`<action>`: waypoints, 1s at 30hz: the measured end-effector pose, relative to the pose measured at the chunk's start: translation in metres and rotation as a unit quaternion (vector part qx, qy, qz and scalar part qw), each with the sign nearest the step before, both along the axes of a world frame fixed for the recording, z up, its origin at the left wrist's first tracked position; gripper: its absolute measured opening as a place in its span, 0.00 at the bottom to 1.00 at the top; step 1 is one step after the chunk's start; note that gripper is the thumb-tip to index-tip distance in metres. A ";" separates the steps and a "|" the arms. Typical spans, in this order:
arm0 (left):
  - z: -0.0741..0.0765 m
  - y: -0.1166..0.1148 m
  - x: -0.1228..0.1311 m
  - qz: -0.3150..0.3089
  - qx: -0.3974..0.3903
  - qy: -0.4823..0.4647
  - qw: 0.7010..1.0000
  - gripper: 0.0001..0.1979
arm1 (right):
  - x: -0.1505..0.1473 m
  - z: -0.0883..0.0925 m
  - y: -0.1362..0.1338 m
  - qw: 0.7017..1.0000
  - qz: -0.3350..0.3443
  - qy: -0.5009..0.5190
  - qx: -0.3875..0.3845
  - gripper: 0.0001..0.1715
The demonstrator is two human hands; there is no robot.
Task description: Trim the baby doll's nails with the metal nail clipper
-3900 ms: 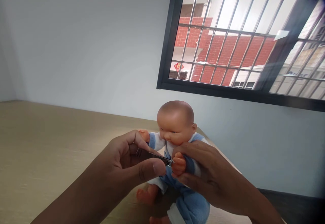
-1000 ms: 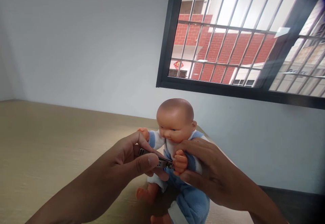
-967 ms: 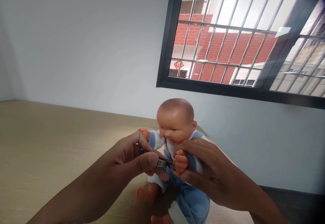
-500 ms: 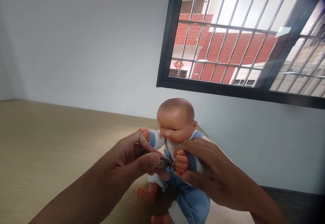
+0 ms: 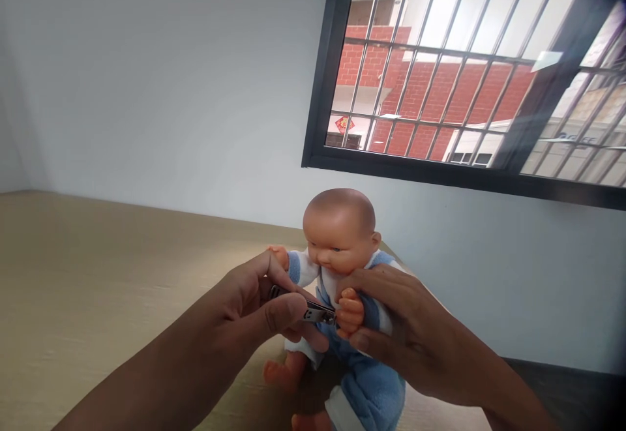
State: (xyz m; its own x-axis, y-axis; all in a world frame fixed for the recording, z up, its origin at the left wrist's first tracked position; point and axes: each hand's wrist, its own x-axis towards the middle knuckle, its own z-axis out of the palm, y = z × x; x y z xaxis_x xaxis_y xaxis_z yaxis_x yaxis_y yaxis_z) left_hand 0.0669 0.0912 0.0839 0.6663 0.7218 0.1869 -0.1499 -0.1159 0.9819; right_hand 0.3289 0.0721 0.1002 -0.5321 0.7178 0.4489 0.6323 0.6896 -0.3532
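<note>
Metal nail clippers (image 5: 307,309) are being pinched in the left hand (image 5: 254,310), their tip still being kept at the doll's hand (image 5: 350,311). Doll (image 5: 345,300) is being steadied by the right hand (image 5: 405,336), closed around its arm; little is being changed since a second ago.

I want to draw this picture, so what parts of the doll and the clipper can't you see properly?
All in the head view:
- Clipper: the left hand covers its handle; the cutting edges are too small to tell whether they touch the doll's hand.
- Doll: the right hand hides its arm and side; the bottom edge cuts off its legs.
- Table: its right edge is hidden behind the doll and hands.
</note>
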 end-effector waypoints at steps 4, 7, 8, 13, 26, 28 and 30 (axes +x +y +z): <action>-0.001 0.000 0.001 0.008 0.005 0.005 1.000 0.17 | -0.001 0.001 0.000 1.000 0.005 0.006 0.003 0.16; 0.000 0.001 0.000 -0.017 -0.002 -0.007 1.000 0.15 | -0.001 0.001 0.000 1.000 0.002 0.003 0.001 0.16; 0.001 0.001 0.000 -0.028 -0.004 -0.010 1.000 0.14 | -0.001 0.001 -0.001 1.000 0.001 0.001 0.000 0.16; 0.004 -0.001 0.000 -0.030 -0.019 -0.010 0.999 0.15 | 0.002 0.000 0.000 1.000 -0.001 -0.004 0.006 0.15; 0.006 -0.003 0.001 -0.018 -0.022 -0.016 0.999 0.17 | -0.002 -0.003 0.004 1.000 -0.015 0.020 0.010 0.16; 0.006 -0.003 0.001 -0.013 -0.023 -0.014 1.000 0.17 | -0.001 -0.003 0.004 1.000 -0.011 0.018 0.013 0.16; 0.005 -0.004 0.000 -0.010 -0.015 -0.004 1.000 0.17 | -0.001 -0.003 0.003 1.000 -0.015 0.011 0.017 0.16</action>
State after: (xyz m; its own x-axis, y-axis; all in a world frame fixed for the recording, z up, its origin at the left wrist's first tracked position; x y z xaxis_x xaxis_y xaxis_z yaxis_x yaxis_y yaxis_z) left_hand 0.0665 0.0873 0.0893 0.6799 0.7133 0.1701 -0.1597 -0.0824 0.9837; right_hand 0.3275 0.0753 0.0972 -0.5006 0.7177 0.4841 0.6449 0.6822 -0.3446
